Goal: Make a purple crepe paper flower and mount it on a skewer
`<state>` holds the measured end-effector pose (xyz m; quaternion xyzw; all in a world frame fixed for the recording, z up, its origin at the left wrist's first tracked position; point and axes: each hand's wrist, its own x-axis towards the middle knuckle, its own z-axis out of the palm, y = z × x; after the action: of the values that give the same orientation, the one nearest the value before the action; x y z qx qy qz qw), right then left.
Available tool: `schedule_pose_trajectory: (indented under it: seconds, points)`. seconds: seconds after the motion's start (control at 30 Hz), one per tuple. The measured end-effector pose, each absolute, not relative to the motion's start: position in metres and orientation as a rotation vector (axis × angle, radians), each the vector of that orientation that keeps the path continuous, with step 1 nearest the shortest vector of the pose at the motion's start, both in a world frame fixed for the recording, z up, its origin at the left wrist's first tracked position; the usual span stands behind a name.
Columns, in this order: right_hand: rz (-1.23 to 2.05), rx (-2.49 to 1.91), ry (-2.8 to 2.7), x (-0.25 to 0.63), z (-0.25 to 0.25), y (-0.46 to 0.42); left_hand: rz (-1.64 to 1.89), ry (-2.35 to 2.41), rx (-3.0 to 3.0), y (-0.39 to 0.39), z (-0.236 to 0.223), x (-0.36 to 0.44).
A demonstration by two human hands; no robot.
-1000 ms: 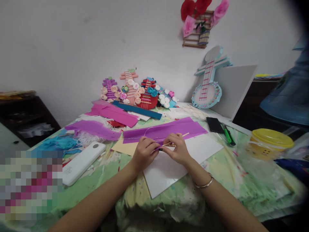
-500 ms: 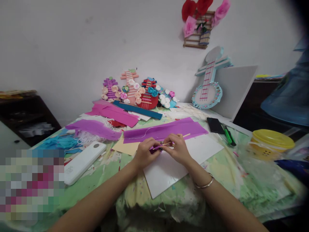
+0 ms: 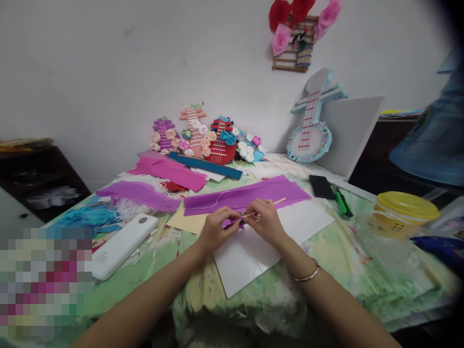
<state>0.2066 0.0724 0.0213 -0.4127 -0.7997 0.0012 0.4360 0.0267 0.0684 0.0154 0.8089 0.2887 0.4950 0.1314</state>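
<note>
Two hands meet at the middle of the head view, over the white board (image 3: 246,270) on the tabletop (image 3: 340,270). The left hand (image 3: 218,227) pinches a purple scrap (image 3: 236,221) between thumb and fingers, over the board's far left part. The right hand (image 3: 266,222), just beside it, pinches a thin stick (image 3: 280,201), whose far end sticks out past the knuckles to the right. The stick's near end reaches the scrap; whether the scrap is wrapped around it is too small to tell. Something metallic glints under the right fingers, mostly hidden. A bracelet (image 3: 308,277) circles the right forearm.

Beyond the hands lies a purple sheet (image 3: 250,193), overlapping the board's far edge, with a curl of white thread (image 3: 216,203) on it. Cream paper (image 3: 184,223) lies left of the board, and a white device (image 3: 125,246) farther left. To the right are a black slab (image 3: 321,186), a green cutter (image 3: 341,202) beside it, and a yellow tub (image 3: 408,208). A pale blue lute (image 3: 310,140) leans at the back.
</note>
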Motion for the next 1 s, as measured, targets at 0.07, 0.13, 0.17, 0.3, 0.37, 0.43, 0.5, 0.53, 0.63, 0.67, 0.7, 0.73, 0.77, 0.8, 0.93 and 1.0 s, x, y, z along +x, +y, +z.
schedule_pose_trajectory:
  seconds: [0.07,0.13,0.17,0.3,0.37,0.43,0.5,0.53,0.63,0.67,0.7,0.73,0.77,0.8,0.93,1.0]
  points:
    - [-0.024,-1.066,-2.021,0.21,0.021,0.073,1.467,0.842,2.359,0.069,0.015,0.026]
    - [-0.012,-1.087,-2.065,0.213,0.022,0.073,1.487,0.842,2.377,0.07,0.014,0.025]
    - [0.008,-1.079,-2.088,0.215,0.022,0.073,1.488,0.842,2.388,0.07,0.014,0.025]
    - [0.118,-0.991,-2.098,0.218,0.025,0.072,1.51,0.84,2.415,0.07,0.014,0.026]
    - [0.137,-0.982,-2.057,0.218,0.025,0.072,1.528,0.834,2.426,0.069,0.014,0.026]
    - [0.132,-0.992,-2.037,0.217,0.024,0.072,1.544,0.836,2.439,0.069,0.014,0.027]
    - [0.13,-0.998,-2.05,0.215,0.024,0.071,1.544,0.845,2.443,0.068,0.014,0.027]
    - [0.129,-1.001,-2.058,0.214,0.024,0.071,1.539,0.848,2.442,0.068,0.014,0.027]
    - [0.131,-1.016,-2.07,0.212,0.025,0.069,1.52,0.86,2.433,0.068,0.014,0.027]
    - [0.131,-1.023,-2.069,0.211,0.025,0.068,1.515,0.863,2.431,0.068,0.014,0.027]
    - [0.128,-1.028,-2.068,0.211,0.026,0.068,1.509,0.862,2.433,0.069,0.014,0.027]
    - [0.123,-1.033,-2.069,0.21,0.026,0.068,1.506,0.861,2.437,0.068,0.014,0.027]
    - [0.115,-1.039,-2.069,0.21,0.026,0.068,1.502,0.861,2.443,0.068,0.014,0.027]
    - [0.107,-1.044,-2.067,0.21,0.026,0.068,1.498,0.864,2.45,0.068,0.015,0.027]
    - [0.104,-1.061,-2.041,0.209,0.026,0.068,1.482,0.891,2.466,0.067,0.016,0.027]
    - [0.11,-1.063,-2.037,0.208,0.027,0.068,1.494,0.888,2.485,0.067,0.016,0.027]
